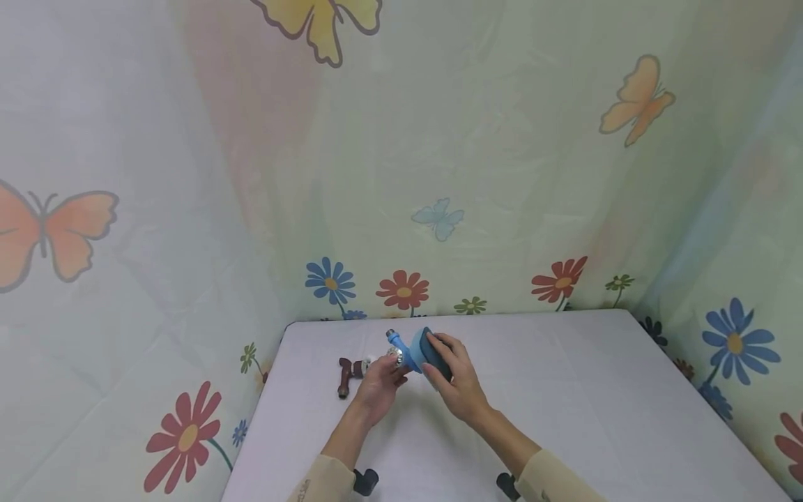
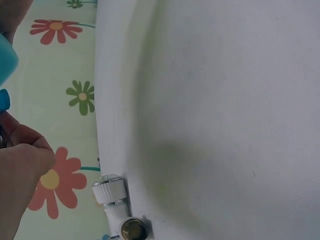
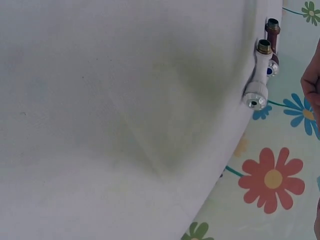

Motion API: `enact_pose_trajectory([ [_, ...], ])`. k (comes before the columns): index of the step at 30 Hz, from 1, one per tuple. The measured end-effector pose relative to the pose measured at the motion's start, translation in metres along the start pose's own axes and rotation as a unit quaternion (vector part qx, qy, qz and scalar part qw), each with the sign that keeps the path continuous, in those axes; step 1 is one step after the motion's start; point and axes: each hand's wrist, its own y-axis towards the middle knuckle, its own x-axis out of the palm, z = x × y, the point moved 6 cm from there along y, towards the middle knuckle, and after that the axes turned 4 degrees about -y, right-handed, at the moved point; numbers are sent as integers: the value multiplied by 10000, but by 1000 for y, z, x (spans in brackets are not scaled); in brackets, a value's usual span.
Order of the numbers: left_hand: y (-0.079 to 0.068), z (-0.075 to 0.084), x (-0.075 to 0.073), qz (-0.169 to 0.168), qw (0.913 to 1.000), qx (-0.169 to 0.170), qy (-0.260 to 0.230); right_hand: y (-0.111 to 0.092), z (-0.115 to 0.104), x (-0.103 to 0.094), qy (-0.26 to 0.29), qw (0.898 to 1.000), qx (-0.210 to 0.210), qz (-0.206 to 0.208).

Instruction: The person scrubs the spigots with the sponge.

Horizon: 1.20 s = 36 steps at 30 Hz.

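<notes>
White tabletop (image 1: 602, 390) | hands (image 1: 376, 390) (image 1: 464, 387) hold blue tap (image 1: 395, 339), perhaps sponge (image 1: 441, 357) | brown tap (image 1: 344, 378)

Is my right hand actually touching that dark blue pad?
Touching. The head view shows the right hand gripping the dark blue pad, its fingers and thumb against it with no gap visible.

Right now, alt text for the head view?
A person's left-hand grip holds a light-blue tap-shaped fitting, and the right-hand grip holds a rounded blue-and-dark-teal pad beside it. A dark-brown tap-shaped fitting lies left of them on a white table, before a pale flower-and-butterfly backdrop.
</notes>
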Motion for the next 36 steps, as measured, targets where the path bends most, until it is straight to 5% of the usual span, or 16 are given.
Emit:
enact_pose_trajectory([
  [7,1,1,-4,318,9986,347,-225,-5,-9,11,145,9992,-288,-226],
  [16,1,0,-9,463,9971,543,-253,-1,-7,18,-260,9987,-98,-426],
  [25,0,-3,-11,516,9974,508,52,-1,16,19,-995,9892,846,-669],
  [36,0,4,-14,707,9946,714,-258,-4,34,19,-511,9842,1621,-492],
])
